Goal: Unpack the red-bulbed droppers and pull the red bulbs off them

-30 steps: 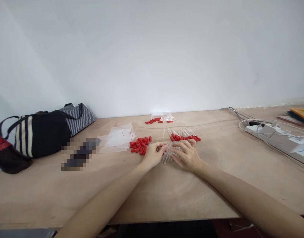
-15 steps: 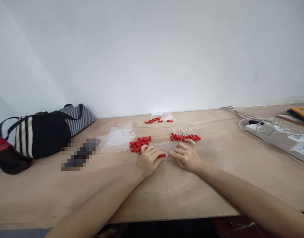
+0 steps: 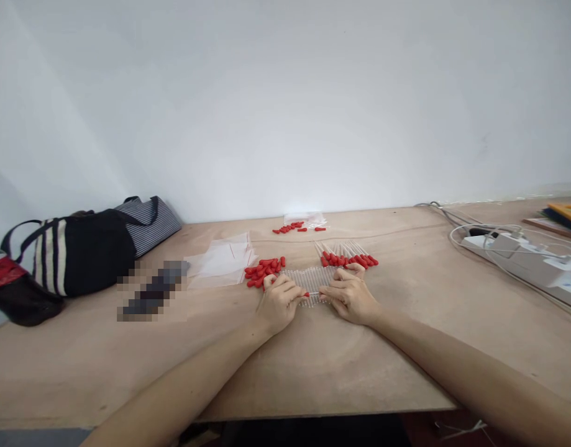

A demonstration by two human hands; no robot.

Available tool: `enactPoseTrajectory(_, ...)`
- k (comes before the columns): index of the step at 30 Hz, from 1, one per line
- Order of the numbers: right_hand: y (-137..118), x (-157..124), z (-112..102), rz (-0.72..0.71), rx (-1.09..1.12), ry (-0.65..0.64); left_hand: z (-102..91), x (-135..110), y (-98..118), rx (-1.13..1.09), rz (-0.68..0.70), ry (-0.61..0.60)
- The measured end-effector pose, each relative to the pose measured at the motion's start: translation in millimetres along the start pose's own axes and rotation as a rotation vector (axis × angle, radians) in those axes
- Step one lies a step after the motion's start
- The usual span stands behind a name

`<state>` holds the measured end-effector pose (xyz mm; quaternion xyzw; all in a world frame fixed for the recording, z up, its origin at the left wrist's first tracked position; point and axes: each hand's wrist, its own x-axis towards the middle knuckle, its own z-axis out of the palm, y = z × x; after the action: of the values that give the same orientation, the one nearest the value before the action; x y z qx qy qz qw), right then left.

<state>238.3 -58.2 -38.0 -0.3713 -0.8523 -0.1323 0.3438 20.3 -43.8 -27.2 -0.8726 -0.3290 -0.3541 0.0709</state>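
Note:
My left hand (image 3: 281, 302) pinches a red rubber dropper bulb (image 3: 306, 295), its tip showing past the fingers. From the right, my right hand (image 3: 351, 295) grips a thin glass dropper tube (image 3: 315, 293), whose end meets the bulb between the hands; whether it sits inside I cannot tell. Beneath both hands lies a row of clear glass tubes (image 3: 308, 277) side by side. A pile of loose red bulbs (image 3: 265, 269) is just beyond my left hand. Past my right hand lie several droppers (image 3: 348, 256), red bulbs toward me and glass tips pointing away.
Clear zip bags (image 3: 224, 259) lie left of the bulb pile. Near the wall are more red bulbs (image 3: 285, 229) and a small bag (image 3: 307, 218). A black bag (image 3: 96, 251) and a dark bottle (image 3: 22, 298) stand left; a white power strip (image 3: 522, 254) with cables lies right.
My right hand has shifted slightly right, and a glass tube now shows between the hands. Less of the red bulb sticks out of my left fingers.

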Motion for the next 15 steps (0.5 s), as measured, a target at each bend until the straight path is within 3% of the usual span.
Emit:
enactPoseTrajectory(3, 12.4, -8.1, -5.5, 0.089, -0.022, 0.037, -9.5, -5.2, -16.3, -0.04, -0.049, 0.075)
enactPoseTrajectory(7, 23.2, -18.7, -10.8, 0.234, -0.057, 0.065, -23.4, -15.5, -33.9, -0.137, -0.123, 0.09)
enactPoseTrajectory(11, 22.9, -28.8, -15.6, 0.356, -0.128, 0.091, -36.5, -26.9, -40.8, -0.08, -0.278, 0.154)
enactPoseTrajectory(15, 20.7, -37.2, -22.2, 0.534, -0.205, 0.097, -45.7, -35.7, -44.0, -0.09, -0.439, 0.135)
